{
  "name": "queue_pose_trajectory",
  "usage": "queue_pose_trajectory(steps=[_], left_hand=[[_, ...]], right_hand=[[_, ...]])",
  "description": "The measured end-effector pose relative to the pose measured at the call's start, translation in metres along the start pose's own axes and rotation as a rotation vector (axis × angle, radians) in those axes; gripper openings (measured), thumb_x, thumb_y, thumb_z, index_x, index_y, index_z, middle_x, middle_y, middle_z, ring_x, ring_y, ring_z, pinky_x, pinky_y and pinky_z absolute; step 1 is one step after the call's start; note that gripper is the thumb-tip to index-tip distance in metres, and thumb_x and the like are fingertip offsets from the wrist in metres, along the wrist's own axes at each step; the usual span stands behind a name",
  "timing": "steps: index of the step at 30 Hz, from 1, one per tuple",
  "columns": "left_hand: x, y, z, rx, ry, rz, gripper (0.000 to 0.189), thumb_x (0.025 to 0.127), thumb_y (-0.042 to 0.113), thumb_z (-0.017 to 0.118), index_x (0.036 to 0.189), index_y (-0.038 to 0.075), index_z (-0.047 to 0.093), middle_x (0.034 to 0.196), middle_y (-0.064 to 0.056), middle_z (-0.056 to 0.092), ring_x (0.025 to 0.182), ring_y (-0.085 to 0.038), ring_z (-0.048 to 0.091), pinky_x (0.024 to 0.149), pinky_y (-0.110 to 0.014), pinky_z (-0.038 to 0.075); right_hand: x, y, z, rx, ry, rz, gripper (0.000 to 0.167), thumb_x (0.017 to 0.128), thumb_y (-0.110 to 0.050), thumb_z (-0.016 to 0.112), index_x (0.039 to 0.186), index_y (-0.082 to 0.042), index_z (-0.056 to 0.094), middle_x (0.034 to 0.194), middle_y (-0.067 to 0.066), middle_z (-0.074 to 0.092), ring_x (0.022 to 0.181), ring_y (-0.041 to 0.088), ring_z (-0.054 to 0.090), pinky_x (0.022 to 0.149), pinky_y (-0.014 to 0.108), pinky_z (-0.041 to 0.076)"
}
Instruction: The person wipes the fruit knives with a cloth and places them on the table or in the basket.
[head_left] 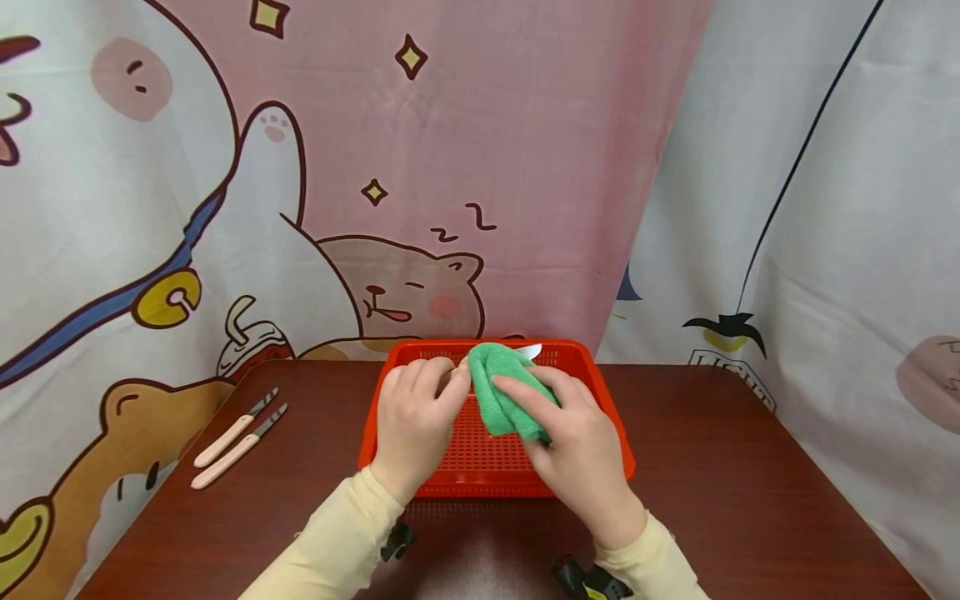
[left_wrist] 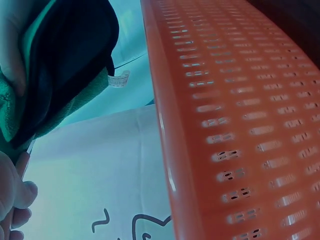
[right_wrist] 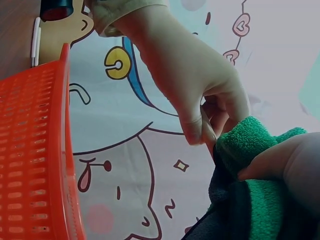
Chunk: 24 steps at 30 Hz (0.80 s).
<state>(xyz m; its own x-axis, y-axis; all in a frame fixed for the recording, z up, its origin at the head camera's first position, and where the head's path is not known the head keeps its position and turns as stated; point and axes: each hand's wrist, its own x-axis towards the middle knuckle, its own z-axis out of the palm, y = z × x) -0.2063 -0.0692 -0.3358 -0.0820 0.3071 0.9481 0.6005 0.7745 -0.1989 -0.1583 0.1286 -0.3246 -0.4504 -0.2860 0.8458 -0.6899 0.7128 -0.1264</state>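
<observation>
Over the red basket, my left hand (head_left: 416, 412) grips the light handle (right_wrist: 207, 130) of a knife, whose blade tip (head_left: 532, 352) pokes out beyond a green cloth (head_left: 501, 392). My right hand (head_left: 583, 437) holds this cloth folded around the blade, so most of the blade is hidden. Seen in the left wrist view, the cloth has a dark underside (left_wrist: 77, 55) and a small white tag (left_wrist: 119, 79). The right wrist view shows the left thumb and fingers pinching the handle close to the cloth.
The red perforated plastic basket (head_left: 480, 481) stands on the brown table (head_left: 720, 483) below both hands. Two knives with pale handles, one (head_left: 225, 440) beside the other (head_left: 238, 458), lie at the table's left. Behind hangs a cartoon-printed curtain (head_left: 525, 167).
</observation>
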Motion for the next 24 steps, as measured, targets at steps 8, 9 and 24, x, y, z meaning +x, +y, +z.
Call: queue_pose_trajectory(steps=[8,9,24], left_hand=[[0.002,0.001,0.0,-0.011,0.004,-0.01,0.01,0.096,0.004,0.062,0.1,0.007,0.07,0.086,-0.01,0.061,0.069,-0.026,0.057,0.055,-0.037,0.042],[0.002,0.001,0.0,-0.012,0.0,-0.013,0.01,0.096,0.004,0.063,0.101,0.007,0.071,0.086,-0.01,0.061,0.07,-0.026,0.058,0.055,-0.037,0.042],[0.002,0.001,-0.004,-0.001,-0.024,-0.02,0.013,0.097,0.005,0.059,0.102,0.008,0.071,0.087,-0.009,0.062,0.072,-0.026,0.058,0.057,-0.038,0.043]], right_hand=[[-0.001,0.004,-0.001,-0.012,-0.004,0.018,0.069,0.07,0.009,0.078,0.127,-0.028,0.067,0.12,0.009,0.061,0.104,0.028,0.06,0.067,0.043,0.056],[-0.001,0.005,-0.001,-0.015,-0.003,0.018,0.069,0.069,0.009,0.078,0.127,-0.028,0.067,0.119,0.009,0.061,0.104,0.028,0.06,0.066,0.043,0.057],[-0.003,0.019,-0.011,-0.057,0.033,0.059,0.072,0.066,0.013,0.077,0.125,-0.028,0.068,0.117,0.011,0.062,0.104,0.033,0.059,0.064,0.047,0.056]])
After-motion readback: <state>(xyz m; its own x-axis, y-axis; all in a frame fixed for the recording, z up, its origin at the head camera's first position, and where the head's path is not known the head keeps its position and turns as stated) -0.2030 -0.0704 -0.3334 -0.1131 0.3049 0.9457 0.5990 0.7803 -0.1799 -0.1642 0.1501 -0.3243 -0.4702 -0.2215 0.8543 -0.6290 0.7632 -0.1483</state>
